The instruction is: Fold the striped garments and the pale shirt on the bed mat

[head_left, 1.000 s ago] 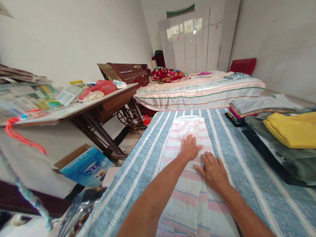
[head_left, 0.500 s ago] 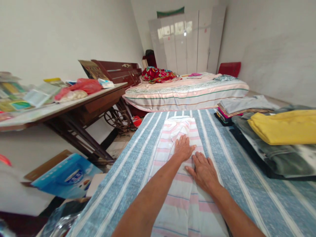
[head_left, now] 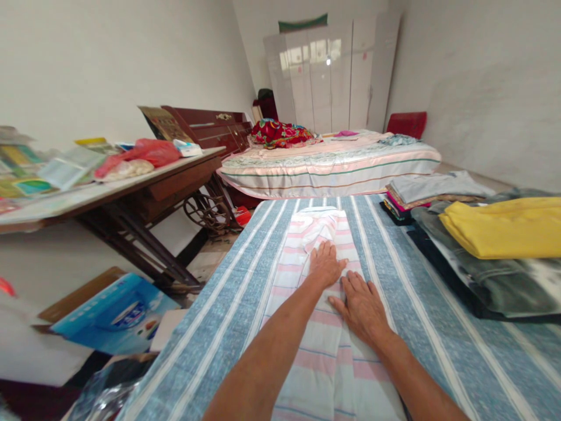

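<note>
A pink and white striped garment [head_left: 322,342], folded into a long strip, lies lengthwise on the blue and white striped bed cover [head_left: 228,298]. My left hand [head_left: 325,265] rests flat on it near the far end, just below a bunched white fold, fingers spread. Closer to me and to the right, my right hand [head_left: 362,304] lies palm down along the garment's right side, its fingers apart too. Neither hand grips the cloth. The garment's near end runs out of view at the bottom, partly behind my forearms.
Folded clothes with a yellow piece [head_left: 504,225] on top are stacked at the right. On the left stand a cluttered sewing-machine table [head_left: 193,166] and a blue carton [head_left: 116,316]. Beyond are another bed [head_left: 350,166] and a pale wardrobe [head_left: 324,88].
Both hands stay almost in place on the striped garment. The view has shifted very slightly; nothing has been picked up or let go.
</note>
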Demonstrator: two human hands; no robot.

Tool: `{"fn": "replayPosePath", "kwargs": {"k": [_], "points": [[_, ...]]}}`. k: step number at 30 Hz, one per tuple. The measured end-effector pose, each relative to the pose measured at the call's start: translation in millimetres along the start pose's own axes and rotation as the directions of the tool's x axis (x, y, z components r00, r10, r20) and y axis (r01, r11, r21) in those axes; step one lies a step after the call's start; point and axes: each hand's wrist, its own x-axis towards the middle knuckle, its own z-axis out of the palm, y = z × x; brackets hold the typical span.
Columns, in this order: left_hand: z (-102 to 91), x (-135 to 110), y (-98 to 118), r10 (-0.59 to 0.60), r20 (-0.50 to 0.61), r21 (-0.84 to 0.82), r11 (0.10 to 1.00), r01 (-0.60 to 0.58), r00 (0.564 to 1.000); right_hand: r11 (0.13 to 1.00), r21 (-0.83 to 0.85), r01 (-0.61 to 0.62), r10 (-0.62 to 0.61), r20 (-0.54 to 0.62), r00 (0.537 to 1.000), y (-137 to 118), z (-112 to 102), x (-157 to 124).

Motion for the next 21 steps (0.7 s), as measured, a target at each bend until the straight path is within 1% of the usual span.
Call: {"fn": "replayPosePath", "kwargs": {"k": [8, 11, 15, 18, 21], "points": [[-3.9, 0, 1, -0.004, -0.003, -0.003, 1.0, 0.004, 1.0, 1.0, -0.004, -0.002, 0.002, 0.0, 1.0, -1, -1, 0], [-9.2, 6, 1, -0.029, -0.038, 0.006, 1.0, 0.03, 0.999, 1.0, -0.003, -0.007, 0.007, 0.008, 1.0, -2, -2, -1], [-15.4, 32, -4, -0.068, -0.063, 0.008, 0.998, 0.069, 0.996, 1.0, -0.006, -0.015, 0.016, 0.013, 1.0, -4, -3, -1], [-16.6, 56, -10, -0.073, -0.045, -0.002, 0.997, 0.073, 0.996, 1.0, -0.008, -0.016, 0.016, 0.015, 1.0, -5, -3, 0], [-13.7, 72, -14, -0.059, -0.014, -0.016, 0.998, 0.059, 0.998, 1.0, -0.007, -0.014, 0.014, 0.019, 1.0, -5, -2, 1]]}}
